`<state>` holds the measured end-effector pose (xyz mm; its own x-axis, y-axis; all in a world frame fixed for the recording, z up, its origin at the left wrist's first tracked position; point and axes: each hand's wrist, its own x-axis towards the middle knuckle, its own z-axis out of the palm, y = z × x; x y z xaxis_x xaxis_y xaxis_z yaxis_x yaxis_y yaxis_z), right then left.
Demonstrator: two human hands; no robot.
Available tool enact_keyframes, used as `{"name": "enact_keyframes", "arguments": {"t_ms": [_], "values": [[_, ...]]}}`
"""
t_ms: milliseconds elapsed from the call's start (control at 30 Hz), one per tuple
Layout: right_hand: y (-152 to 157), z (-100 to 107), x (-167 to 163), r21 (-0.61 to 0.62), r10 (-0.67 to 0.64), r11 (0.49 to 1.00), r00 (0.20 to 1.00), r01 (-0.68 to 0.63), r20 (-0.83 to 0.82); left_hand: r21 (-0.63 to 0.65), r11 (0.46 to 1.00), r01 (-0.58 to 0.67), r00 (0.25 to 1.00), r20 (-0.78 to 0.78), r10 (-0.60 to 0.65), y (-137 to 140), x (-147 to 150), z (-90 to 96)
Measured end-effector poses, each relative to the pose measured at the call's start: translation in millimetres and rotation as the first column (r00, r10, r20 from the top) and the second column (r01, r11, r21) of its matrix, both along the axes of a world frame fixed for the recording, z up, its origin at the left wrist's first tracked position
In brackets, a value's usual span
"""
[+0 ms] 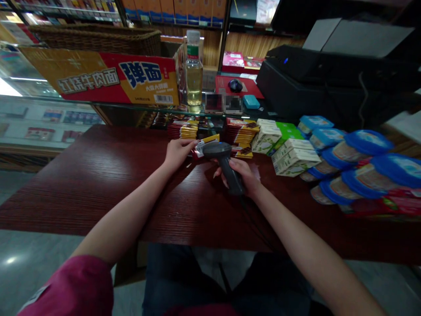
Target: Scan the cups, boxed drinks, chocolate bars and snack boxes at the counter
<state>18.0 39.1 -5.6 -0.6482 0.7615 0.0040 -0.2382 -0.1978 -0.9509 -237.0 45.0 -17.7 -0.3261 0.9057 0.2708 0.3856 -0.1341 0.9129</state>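
Far left: one noodle box (108,81), basket (95,40) just behind it. Right of the box stood one bottle (194,81); farther right, one mouse (235,85) on a red mat (255,90). Two bar stacks, left (184,130) and right (240,131), lined the far edge of the counter (125,188). Cartons (294,160) and blue-lidded tubs (368,142) crowded the right side, too overlapped to count. One packet (208,139), one scanner (229,171). Packet was mid-counter, before the stacks, partly hidden by the scanner's head; touching or apart, could not tell. Left hand (178,152), reaching from near left, pinched the packet's left end. Right hand (245,174), forearm slanting from near right, gripped the scanner's handle, head tipped far left.
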Motion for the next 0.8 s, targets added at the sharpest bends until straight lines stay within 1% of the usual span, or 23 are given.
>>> {"name": "enact_keyframes", "arguments": {"t_ms": [100, 167, 233, 300, 467, 533, 633, 700, 800], "values": [[0, -1, 0, 0.006, -0.007, 1.000, 1.000, 0.007, 0.009, -0.052, 0.998, 0.026, 0.990, 0.137, -0.019, 3, 3, -8.5], [1, -2, -1, 0.002, -0.018, 1.000, 1.000, 0.018, 0.007, -0.070, 0.997, 0.039, 0.978, 0.205, -0.024, 3, 3, -10.5], [2, -3, -1, -0.001, -0.020, 1.000, 1.000, 0.020, 0.005, -0.070, 0.996, 0.048, 0.971, 0.237, -0.031, 3, 4, -10.6], [3, -4, 0, -0.002, -0.018, 1.000, 1.000, 0.018, 0.008, -0.064, 0.997, 0.038, 0.974, 0.227, -0.022, 4, 4, -10.5], [3, -4, 0, -0.006, -0.033, 0.999, 0.999, 0.033, 0.000, -0.057, 0.998, -0.002, 0.987, 0.158, 0.011, 5, 4, -11.7], [4, -4, 0, -0.014, -0.053, 0.999, 0.999, 0.053, -0.012, -0.032, 0.999, -0.004, 0.989, 0.146, 0.008, 4, 4, -9.8], [5, -7, 7, -0.023, -0.091, 0.996, 0.996, 0.090, -0.024, 0.088, 0.996, -0.008, 0.998, 0.062, 0.003, -2, 7, -1.2], [3, -8, 19, -0.024, -0.117, 0.993, 0.993, 0.116, -0.018, 0.194, 0.981, 0.011, 0.998, -0.055, 0.000, -7, 12, 6.7], [-3, -8, 47, -0.012, -0.154, 0.988, 0.988, 0.154, 0.011, 0.317, 0.947, 0.044, 0.975, -0.222, 0.029, -7, 28, 16.1]]}}
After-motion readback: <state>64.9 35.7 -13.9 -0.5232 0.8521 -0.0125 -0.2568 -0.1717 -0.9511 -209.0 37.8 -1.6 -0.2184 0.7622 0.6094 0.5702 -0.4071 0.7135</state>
